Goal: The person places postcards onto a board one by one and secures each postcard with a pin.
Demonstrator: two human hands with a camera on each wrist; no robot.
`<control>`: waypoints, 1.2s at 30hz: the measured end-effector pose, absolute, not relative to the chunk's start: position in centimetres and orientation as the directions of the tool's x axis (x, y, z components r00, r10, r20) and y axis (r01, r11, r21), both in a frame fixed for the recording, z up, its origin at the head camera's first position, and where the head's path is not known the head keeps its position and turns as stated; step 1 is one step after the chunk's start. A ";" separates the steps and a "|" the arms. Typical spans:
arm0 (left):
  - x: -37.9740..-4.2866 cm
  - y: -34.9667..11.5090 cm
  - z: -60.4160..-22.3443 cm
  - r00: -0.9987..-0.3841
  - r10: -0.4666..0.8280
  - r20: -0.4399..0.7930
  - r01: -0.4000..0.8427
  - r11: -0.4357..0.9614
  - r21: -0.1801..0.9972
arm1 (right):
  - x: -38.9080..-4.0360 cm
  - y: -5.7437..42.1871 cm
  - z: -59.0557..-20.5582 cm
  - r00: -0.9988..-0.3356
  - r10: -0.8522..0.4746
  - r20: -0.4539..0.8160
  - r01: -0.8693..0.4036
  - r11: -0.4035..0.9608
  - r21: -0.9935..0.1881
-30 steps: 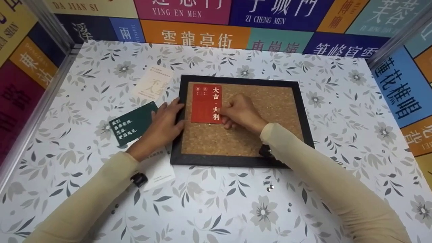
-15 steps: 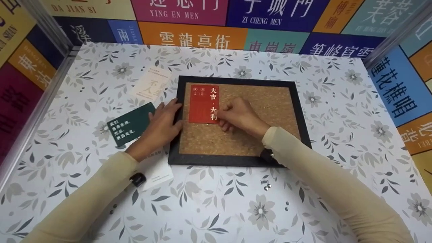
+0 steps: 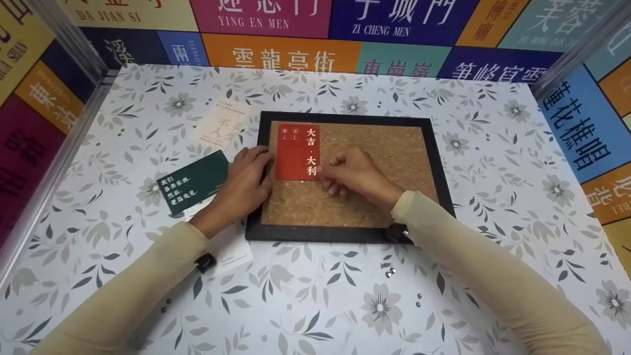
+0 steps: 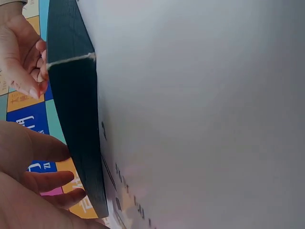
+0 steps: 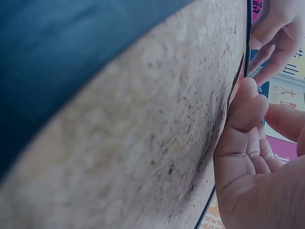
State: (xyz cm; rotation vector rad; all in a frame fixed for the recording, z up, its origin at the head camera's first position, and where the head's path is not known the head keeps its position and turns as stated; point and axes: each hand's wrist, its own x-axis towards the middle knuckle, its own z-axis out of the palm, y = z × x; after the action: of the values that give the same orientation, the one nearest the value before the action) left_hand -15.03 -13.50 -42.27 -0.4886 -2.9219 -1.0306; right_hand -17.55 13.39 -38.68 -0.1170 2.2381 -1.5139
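A red card [image 3: 296, 158] with white characters lies on the upper left of a cork board [image 3: 345, 212] in a black frame [image 3: 335, 233]. At the card's lower right edge, my right hand [image 3: 357, 172] pinches it between thumb and index finger; the other fingers are curled in. In the right wrist view those fingertips [image 5: 252, 109] meet close over the cork. My left hand [image 3: 246, 180] rests along the frame's left side, its fingers loosely bent. The left wrist view shows its fingers [image 4: 52, 181] at the frame's dark side [image 4: 78, 114].
Left of the frame lie a dark green card [image 3: 192, 182], a pale card [image 3: 222, 123] and a white card [image 3: 234, 254] partly under my left forearm. Small shiny silver pieces [image 3: 390, 272] sit in front of the frame. Printed panels [image 3: 296, 54] wall the table's back and sides.
My left hand has shifted slightly right on the frame's left side, its fingers more bent, uncovering more of the green card. The right hand keeps to the red card's corner with a slight turn.
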 end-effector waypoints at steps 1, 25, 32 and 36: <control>-14.7 -13.2 -41.6 -0.954 0.285 0.096 0.283 0.742 0.607 | -17.5 13.6 -38.6 -0.902 -0.301 -0.309 0.175 0.399 -0.900; -15.6 -11.6 -41.3 -0.969 0.246 0.028 0.216 0.787 0.577 | -13.4 18.0 -37.4 -0.890 -0.321 -0.324 0.179 0.407 -0.896; -15.8 -11.4 -41.4 -0.967 0.252 0.030 0.223 0.784 0.580 | -12.3 19.0 -37.5 -0.887 -0.319 -0.334 0.185 0.417 -0.890; -15.8 -11.4 -41.4 -0.968 0.250 0.036 0.223 0.782 0.582 | -11.8 19.5 -37.6 -0.883 -0.298 -0.362 0.218 0.423 -0.880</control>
State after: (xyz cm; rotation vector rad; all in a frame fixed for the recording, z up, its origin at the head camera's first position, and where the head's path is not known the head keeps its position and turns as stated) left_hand -15.84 -11.38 -41.40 -0.3993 -3.0064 -0.9730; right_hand -11.78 19.54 -37.60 -0.0684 2.2123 -1.4685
